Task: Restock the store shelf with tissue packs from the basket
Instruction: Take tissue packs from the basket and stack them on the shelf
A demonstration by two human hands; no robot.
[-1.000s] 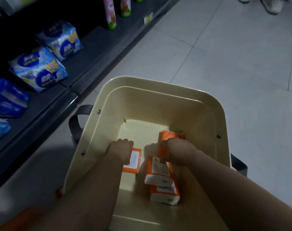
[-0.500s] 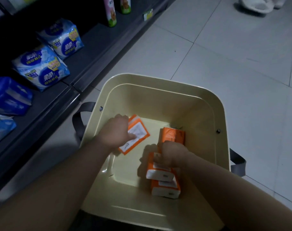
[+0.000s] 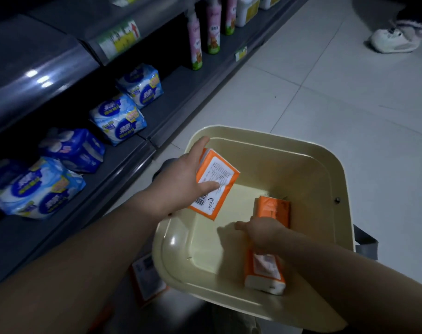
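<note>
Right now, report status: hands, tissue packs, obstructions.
Left hand grips orange tissue pack, lifted over basket. Right hand on second pack in basket, grip unclear. Nothing seen between lifted pack and shelf.

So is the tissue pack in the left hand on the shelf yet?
No, the left hand holds the orange tissue pack over the basket, short of the shelf.

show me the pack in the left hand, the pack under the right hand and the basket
left-hand pack [image 3: 219,175]: head view, on its white label.
right-hand pack [image 3: 262,268]: head view, on its orange-and-white top face.
basket [image 3: 301,142]: head view, on its far rim.
</note>
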